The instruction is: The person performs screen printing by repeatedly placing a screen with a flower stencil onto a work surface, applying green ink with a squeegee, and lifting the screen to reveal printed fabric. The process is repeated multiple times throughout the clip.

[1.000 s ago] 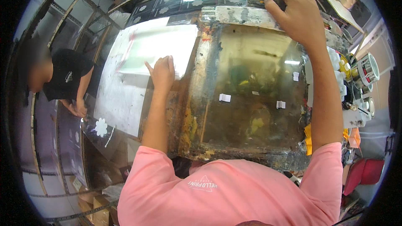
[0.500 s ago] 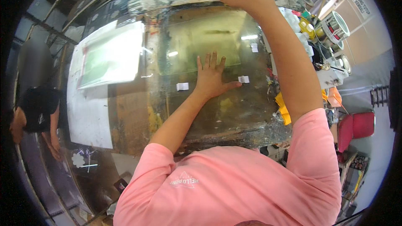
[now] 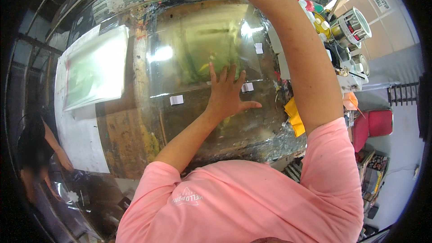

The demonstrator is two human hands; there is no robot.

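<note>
My left hand [image 3: 225, 91] has its fingers spread, palm down, at the near edge of a clear, glossy sheet [image 3: 186, 58]. Yellow-green colour shows in the sheet, along with bright reflections. Whether the fingertips press on it I cannot tell. Small white tabs lie on the stained work board around it: one [image 3: 177, 100] left of my hand, another [image 3: 247, 87] by my fingers, a third [image 3: 258, 48] farther right. My right forearm [image 3: 299, 58] reaches across the far right of the board, and the right hand is cut off by the upper edge.
A stack of glossy clear sheets [image 3: 96, 72] rests on white paper [image 3: 83, 141] at left. Paint-smeared tins [image 3: 351, 27] and bottles crowd the right side, near a yellow cloth [image 3: 294, 117]. A red chair [image 3: 380, 123] stands beyond. Another person [image 3: 33, 144] is at far left.
The view has shifted. My right hand has moved farther away, out of the picture. My left hand has slid right against the tabs, and the sheet's near edge lies slightly closer to me.
</note>
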